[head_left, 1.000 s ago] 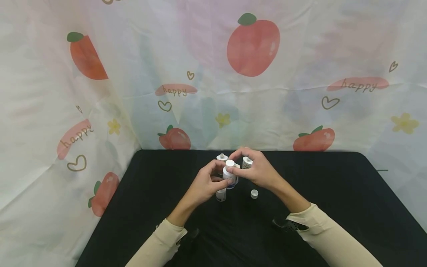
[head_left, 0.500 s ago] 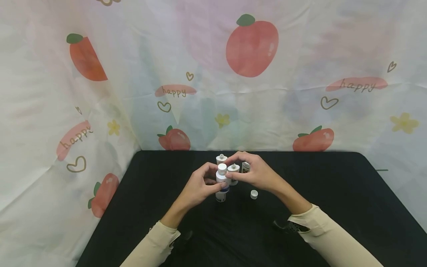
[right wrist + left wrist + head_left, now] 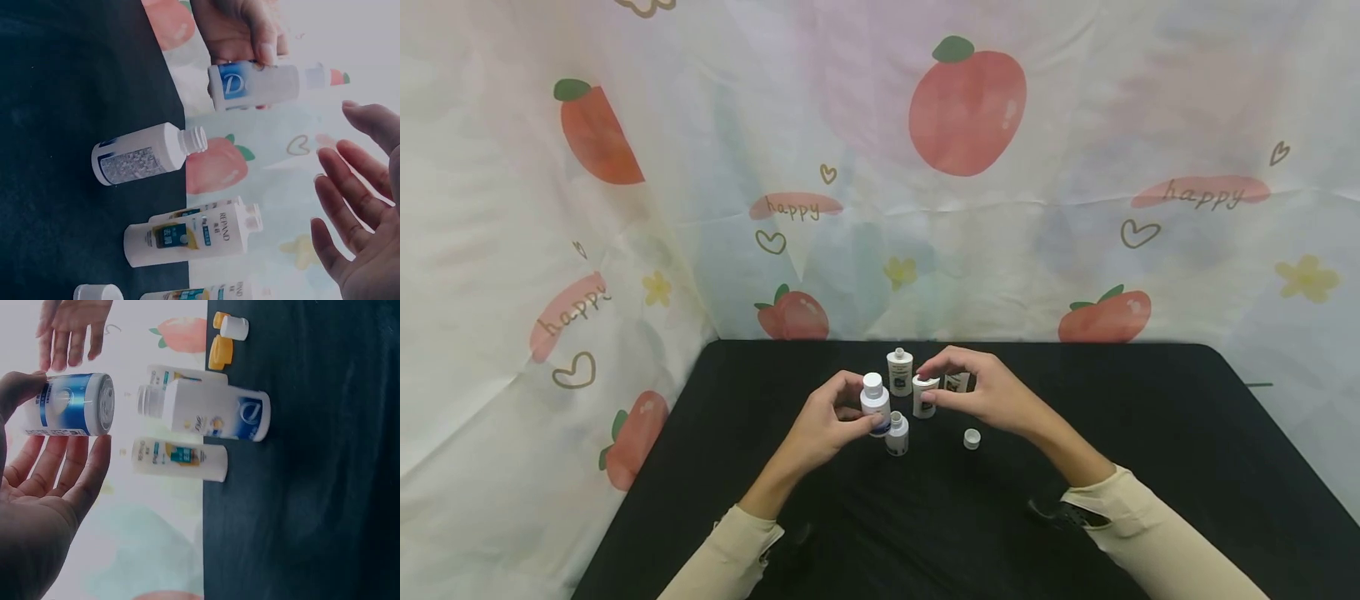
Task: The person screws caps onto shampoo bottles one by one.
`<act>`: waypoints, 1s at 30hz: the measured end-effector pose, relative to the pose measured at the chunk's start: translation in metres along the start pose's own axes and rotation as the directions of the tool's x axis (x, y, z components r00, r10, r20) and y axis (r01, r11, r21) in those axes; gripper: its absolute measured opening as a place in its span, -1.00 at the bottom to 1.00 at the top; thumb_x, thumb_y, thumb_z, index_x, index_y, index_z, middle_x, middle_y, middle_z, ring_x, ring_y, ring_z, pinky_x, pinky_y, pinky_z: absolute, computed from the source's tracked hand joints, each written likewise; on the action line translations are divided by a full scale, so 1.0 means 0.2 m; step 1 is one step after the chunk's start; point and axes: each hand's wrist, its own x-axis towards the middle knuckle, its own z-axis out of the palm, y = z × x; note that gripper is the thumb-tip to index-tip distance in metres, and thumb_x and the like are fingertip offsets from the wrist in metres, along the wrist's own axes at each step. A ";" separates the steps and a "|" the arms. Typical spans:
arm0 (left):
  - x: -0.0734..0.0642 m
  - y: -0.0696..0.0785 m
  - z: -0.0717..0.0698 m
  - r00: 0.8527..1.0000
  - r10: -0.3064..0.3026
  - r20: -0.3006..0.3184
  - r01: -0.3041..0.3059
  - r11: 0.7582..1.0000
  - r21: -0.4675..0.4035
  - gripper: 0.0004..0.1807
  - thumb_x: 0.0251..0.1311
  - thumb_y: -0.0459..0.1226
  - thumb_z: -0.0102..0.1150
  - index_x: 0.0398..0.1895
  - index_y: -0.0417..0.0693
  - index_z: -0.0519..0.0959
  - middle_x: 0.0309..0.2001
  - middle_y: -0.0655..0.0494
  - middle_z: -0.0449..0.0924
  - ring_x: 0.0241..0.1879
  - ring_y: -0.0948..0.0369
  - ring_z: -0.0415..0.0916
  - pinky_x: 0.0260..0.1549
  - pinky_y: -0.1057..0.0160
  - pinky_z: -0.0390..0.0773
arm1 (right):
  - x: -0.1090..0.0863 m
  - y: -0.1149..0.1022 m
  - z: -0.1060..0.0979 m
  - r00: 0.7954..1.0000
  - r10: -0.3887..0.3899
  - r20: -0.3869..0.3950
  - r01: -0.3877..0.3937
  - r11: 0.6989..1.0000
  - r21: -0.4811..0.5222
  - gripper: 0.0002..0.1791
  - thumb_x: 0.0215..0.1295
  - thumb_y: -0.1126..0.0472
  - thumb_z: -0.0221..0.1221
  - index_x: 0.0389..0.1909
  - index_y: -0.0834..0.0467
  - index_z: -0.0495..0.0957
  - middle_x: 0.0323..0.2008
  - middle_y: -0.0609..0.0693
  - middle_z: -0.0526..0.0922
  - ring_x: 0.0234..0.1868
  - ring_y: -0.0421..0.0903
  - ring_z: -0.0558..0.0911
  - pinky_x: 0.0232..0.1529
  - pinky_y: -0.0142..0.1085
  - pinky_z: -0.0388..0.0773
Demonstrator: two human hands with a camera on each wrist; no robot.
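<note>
My left hand (image 3: 823, 421) grips a white bottle (image 3: 875, 406) with a blue label and a white cap, thumb on one side and fingers on the other. In the left wrist view the bottle's base (image 3: 106, 404) faces the camera. Just below it on the table stands an uncapped white bottle (image 3: 897, 436) with a bare threaded neck. My right hand (image 3: 985, 393) holds nothing; its fingers (image 3: 353, 187) are spread and bent in the right wrist view. From the head view it overlaps two white shampoo-style bottles, the nearer one (image 3: 923, 406) behind the thumb.
Another uncapped white bottle (image 3: 900, 375) stands farther back. A loose white cap (image 3: 972, 439) lies on the black table (image 3: 1112, 425) to the right. Small yellow pieces (image 3: 221, 352) lie beside a white cap (image 3: 235, 328) in the left wrist view. A printed cloth (image 3: 865, 125) hangs behind.
My left hand has moved left and slightly nearer with the capped bottle. My right hand has come off that bottle and moved right, uncovering the standing bottles in the middle.
</note>
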 end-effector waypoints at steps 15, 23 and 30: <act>-0.07 -0.08 -0.11 0.998 -0.065 -0.022 0.066 0.997 0.035 -0.54 0.09 -0.40 0.50 0.05 -0.12 0.52 -0.02 -0.06 0.65 -0.01 0.08 0.62 -0.03 0.23 0.67 | -0.06 0.09 -0.02 0.999 0.044 0.001 -0.044 0.999 -0.026 -0.67 0.27 0.08 0.41 0.02 0.06 0.67 -0.05 -0.19 0.71 0.00 -0.10 0.62 0.06 -0.21 0.52; -0.09 -0.12 -0.14 0.997 -0.070 -0.024 0.071 0.996 0.048 -0.53 0.09 -0.41 0.50 0.06 -0.14 0.52 -0.02 -0.07 0.64 -0.01 0.08 0.61 -0.03 0.21 0.67 | -0.09 0.13 -0.03 0.997 0.080 0.019 -0.080 0.997 0.001 -0.67 0.26 0.10 0.42 0.01 0.08 0.67 -0.06 -0.13 0.71 -0.05 -0.13 0.63 0.04 -0.12 0.55; -0.12 -0.15 -0.16 0.996 -0.083 -0.015 0.083 0.995 0.058 -0.53 0.09 -0.38 0.51 0.06 -0.10 0.53 -0.01 -0.03 0.65 0.00 0.08 0.62 -0.03 0.24 0.67 | -0.11 0.17 -0.04 0.994 0.105 0.036 -0.105 0.994 0.006 -0.71 0.26 0.04 0.42 -0.02 -0.09 0.67 -0.06 -0.21 0.71 -0.03 -0.09 0.67 0.05 -0.13 0.56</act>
